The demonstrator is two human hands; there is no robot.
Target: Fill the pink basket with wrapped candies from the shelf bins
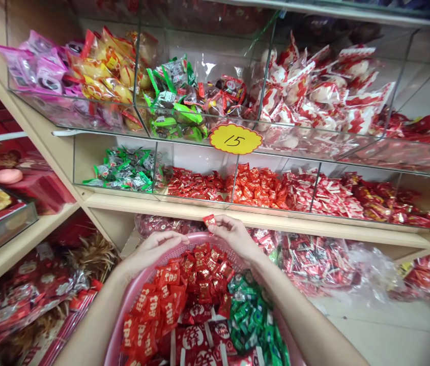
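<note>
A pink perforated plastic basket (123, 310) is in front of me, filled with wrapped candies in separate groups. Orange-red packets (153, 310) lie on its left, shiny red candies (205, 269) at the far side, green candies (255, 315) on the right, and larger dark red packets (195, 338) nearest me. Over the far rim, my right hand (232, 235) pinches a small red wrapped candy (209, 220) between thumb and fingertips. My left hand (161, 246) is at the far left rim, fingers stretched out and holding nothing visible; its thumb is hidden.
Clear shelf bins hold green candies (123, 169), red candies (195, 184) and orange-red candies (256, 185). A yellow tag (235, 138) marked 15 hangs above. Bagged candies (317, 262) lie below the wooden shelf edge (268, 221). Red packages (20, 290) stand at left.
</note>
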